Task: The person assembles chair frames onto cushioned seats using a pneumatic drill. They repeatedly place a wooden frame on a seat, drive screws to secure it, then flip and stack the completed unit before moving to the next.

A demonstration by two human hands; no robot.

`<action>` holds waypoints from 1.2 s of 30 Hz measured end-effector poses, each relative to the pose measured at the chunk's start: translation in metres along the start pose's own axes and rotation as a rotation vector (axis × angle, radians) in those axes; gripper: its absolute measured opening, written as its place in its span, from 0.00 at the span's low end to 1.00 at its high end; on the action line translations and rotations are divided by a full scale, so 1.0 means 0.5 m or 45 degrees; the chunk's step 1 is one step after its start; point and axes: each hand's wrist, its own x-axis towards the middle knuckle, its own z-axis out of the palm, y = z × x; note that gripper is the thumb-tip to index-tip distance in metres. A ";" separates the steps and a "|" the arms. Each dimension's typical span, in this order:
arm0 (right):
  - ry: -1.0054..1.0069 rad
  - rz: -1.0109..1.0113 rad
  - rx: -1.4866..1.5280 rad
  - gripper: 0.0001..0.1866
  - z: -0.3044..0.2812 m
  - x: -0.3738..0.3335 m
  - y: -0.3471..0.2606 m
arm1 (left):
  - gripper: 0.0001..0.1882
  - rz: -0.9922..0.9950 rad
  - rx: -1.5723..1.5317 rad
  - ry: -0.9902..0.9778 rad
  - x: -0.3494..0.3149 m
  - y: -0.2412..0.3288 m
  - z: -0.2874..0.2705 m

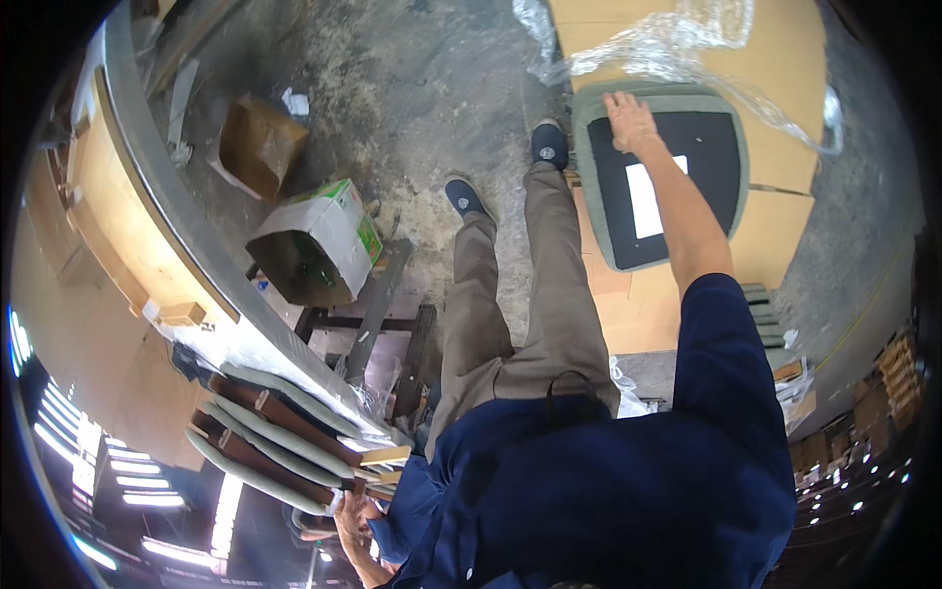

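Seat cushion (716, 187), grey-green, lies black underside up beneath the flat, unclenched right hand (631, 123), its slightly longer axis running away from the person, narrower end nearest, while beyond the left hand (355, 525), at padded panels (280, 442) with its grip unclear, an open white-and-green carton (339, 234) holds dim green objects (312, 267) beside a brown carton (260, 147).

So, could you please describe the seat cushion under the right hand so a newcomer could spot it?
Find the flat cardboard on the floor at upper right. On it, beside the clear plastic wrap, lies a grey-green seat cushion with the right hand on it. Its black panel bearing a white rectangle sets it apart from the plain cardboard and wrap.
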 end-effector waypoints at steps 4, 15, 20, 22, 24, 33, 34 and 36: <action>-0.168 -0.045 -0.119 0.47 0.019 0.060 0.012 | 0.35 -0.262 0.061 -0.107 -0.054 0.010 0.050; -0.212 -0.307 -0.225 0.26 -0.052 -0.251 0.060 | 0.37 0.106 0.031 -0.326 0.056 0.021 0.155; -0.410 -0.415 -0.436 0.20 -0.042 -0.472 0.139 | 0.36 0.475 0.106 -0.381 0.138 0.070 0.245; -0.508 -0.357 -0.595 0.22 -0.067 -0.592 0.176 | 0.34 0.610 0.008 -0.401 0.153 0.108 0.282; -0.500 -0.172 -0.527 0.29 -0.136 -0.713 0.190 | 0.34 0.683 -0.070 -0.433 0.166 0.155 0.302; 0.574 -0.171 -0.292 0.19 -0.631 -0.985 -0.249 | 0.37 1.166 -0.255 -0.828 0.274 0.508 0.369; 0.633 -0.139 -0.259 0.18 -0.669 -1.005 -0.320 | 0.37 1.234 -0.275 -0.858 0.284 0.555 0.374; 0.758 -0.132 -0.185 0.17 -0.752 -1.058 -0.439 | 0.39 1.366 -0.300 -0.900 0.300 0.644 0.376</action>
